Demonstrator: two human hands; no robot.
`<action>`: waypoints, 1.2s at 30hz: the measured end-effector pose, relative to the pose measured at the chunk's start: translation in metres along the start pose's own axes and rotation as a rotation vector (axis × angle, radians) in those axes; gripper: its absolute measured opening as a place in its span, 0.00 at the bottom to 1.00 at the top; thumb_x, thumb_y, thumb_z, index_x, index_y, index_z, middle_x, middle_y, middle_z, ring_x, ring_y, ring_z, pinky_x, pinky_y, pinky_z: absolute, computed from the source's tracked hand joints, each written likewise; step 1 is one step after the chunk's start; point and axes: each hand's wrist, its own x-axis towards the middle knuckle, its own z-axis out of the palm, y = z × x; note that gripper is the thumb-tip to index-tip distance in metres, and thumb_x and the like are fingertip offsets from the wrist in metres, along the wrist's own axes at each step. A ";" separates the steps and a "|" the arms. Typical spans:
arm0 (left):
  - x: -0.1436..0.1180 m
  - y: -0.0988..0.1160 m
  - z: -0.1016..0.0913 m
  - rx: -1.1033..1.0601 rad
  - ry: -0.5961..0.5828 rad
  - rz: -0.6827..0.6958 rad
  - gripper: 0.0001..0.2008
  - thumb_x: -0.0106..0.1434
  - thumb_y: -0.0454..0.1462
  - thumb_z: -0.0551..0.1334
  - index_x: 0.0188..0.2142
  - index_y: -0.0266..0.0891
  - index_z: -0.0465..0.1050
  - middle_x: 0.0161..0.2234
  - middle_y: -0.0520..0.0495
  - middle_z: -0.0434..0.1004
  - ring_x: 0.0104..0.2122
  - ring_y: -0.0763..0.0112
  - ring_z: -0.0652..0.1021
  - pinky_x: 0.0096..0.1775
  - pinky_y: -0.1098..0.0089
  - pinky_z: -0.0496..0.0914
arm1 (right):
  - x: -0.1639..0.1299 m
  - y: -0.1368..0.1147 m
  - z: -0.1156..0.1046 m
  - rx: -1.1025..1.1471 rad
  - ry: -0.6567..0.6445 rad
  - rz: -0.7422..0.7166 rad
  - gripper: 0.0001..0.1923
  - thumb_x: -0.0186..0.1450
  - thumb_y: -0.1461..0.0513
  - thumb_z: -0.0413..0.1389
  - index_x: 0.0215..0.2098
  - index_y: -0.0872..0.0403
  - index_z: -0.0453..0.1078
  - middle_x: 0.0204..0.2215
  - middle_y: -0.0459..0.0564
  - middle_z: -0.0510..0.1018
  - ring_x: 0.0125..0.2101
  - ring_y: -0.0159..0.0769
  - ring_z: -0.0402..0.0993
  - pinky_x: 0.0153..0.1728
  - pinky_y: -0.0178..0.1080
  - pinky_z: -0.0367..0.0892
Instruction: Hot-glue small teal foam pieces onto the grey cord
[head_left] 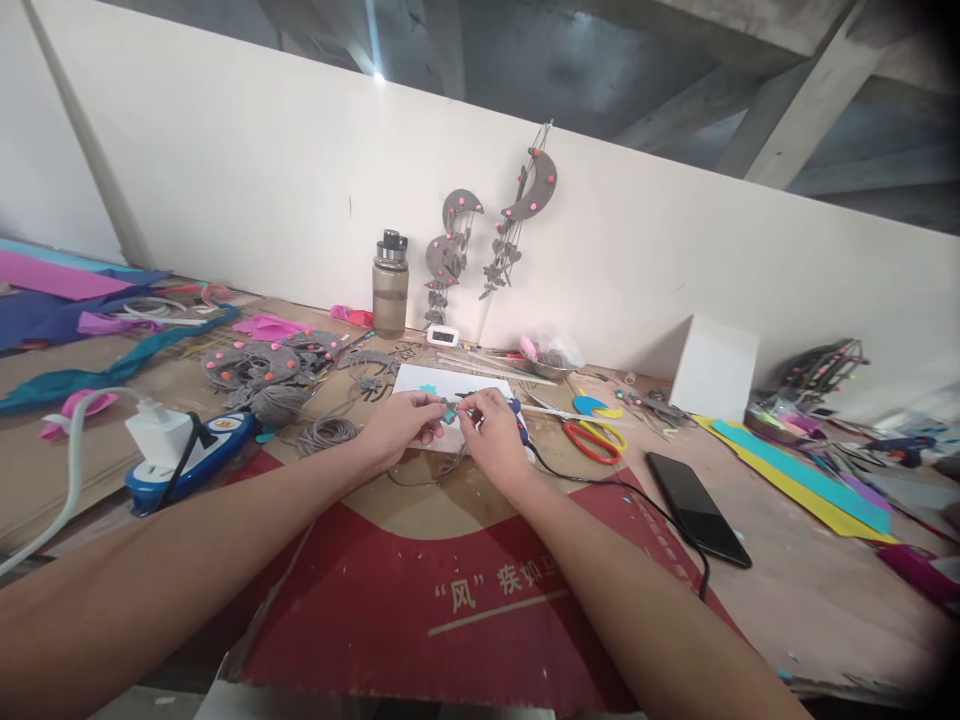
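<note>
My left hand [403, 422] and my right hand [491, 436] meet over a white sheet [420, 378]. Between their pinched fingertips is a small teal and grey piece [450, 414], mostly covered by the fingers. Grey yarn [448, 462] trails below it onto the cardboard. Behind the left hand, a flat teal cutout [428, 389] lies on the sheet. Close by the right hand is a blue tool with a black cord [517, 412], perhaps a glue gun, partly hidden. A coil of grey yarn [327, 434] rests left of the left hand.
Scissors with red and yellow handles [595, 440] and a black phone [697, 508] lie to the right. At left sits a blue power strip [193, 462] with a white plug. A bottle [390, 285] stands by the wall, near hanging grey moon ornaments [534, 190].
</note>
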 end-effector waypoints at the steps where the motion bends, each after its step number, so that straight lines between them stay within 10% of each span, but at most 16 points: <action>1: 0.000 -0.001 0.000 -0.024 -0.008 -0.010 0.08 0.53 0.37 0.64 0.28 0.34 0.68 0.18 0.51 0.72 0.14 0.82 0.67 0.19 0.79 0.61 | 0.000 0.001 0.001 -0.005 0.001 0.002 0.05 0.61 0.68 0.51 0.31 0.54 0.67 0.32 0.49 0.67 0.30 0.32 0.66 0.36 0.37 0.65; 17: 0.001 -0.003 -0.003 -0.136 -0.037 -0.097 0.13 0.50 0.39 0.69 0.30 0.33 0.68 0.25 0.46 0.75 0.23 0.73 0.77 0.25 0.75 0.72 | -0.002 0.002 0.001 -0.038 -0.017 -0.016 0.05 0.61 0.68 0.50 0.32 0.53 0.67 0.34 0.50 0.67 0.33 0.34 0.67 0.39 0.39 0.66; 26: -0.003 0.008 0.000 -0.031 0.048 -0.090 0.10 0.53 0.39 0.65 0.25 0.35 0.67 0.12 0.56 0.61 0.11 0.85 0.56 0.14 0.80 0.45 | -0.001 -0.001 -0.001 -0.026 0.012 -0.065 0.05 0.61 0.66 0.50 0.34 0.54 0.67 0.36 0.52 0.65 0.37 0.35 0.66 0.42 0.39 0.66; 36: 0.000 0.002 -0.001 0.031 0.045 -0.060 0.11 0.53 0.40 0.65 0.24 0.37 0.65 0.12 0.56 0.61 0.11 0.84 0.55 0.15 0.78 0.43 | 0.000 -0.002 0.000 -0.035 0.051 -0.080 0.06 0.60 0.67 0.51 0.33 0.53 0.68 0.37 0.52 0.66 0.40 0.37 0.65 0.44 0.41 0.65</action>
